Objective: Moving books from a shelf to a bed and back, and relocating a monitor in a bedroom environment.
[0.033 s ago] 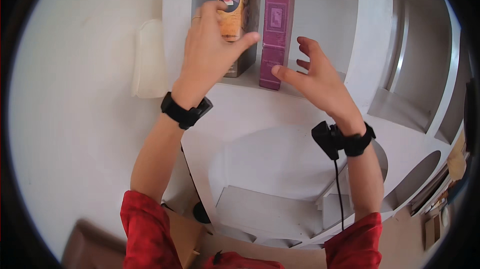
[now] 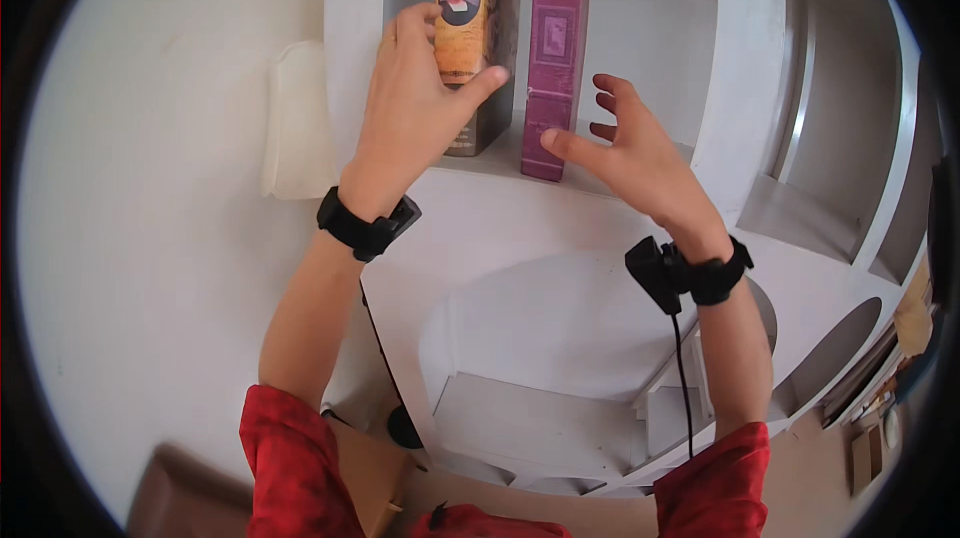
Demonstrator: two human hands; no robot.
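Two thick books stand upright on a white shelf [image 2: 748, 58]. The left one is an orange and dark book [image 2: 468, 50] with a round portrait on its spine; the other, a purple book [image 2: 553, 63], stands to its right with a gap between them. My left hand [image 2: 408, 113] is at the orange book's spine, fingers bent and thumb spread across its lower front; whether it touches cannot be told. In front of the purple book's lower right side is my right hand [image 2: 640, 153], fingers apart, thumb close to the spine. Neither hand grips anything.
Below the shelf is a rounded white opening [image 2: 540, 418]. A cream panel [image 2: 297, 123] hangs on the left wall. A cardboard box [image 2: 362, 468] and a brown padded piece [image 2: 185, 498] are at lower left. More shelf compartments [image 2: 815, 213] curve along the right.
My left hand has shifted slightly left and down, its thumb moving back from the gap between the books. My right hand is nearly still. Both books stand as before.
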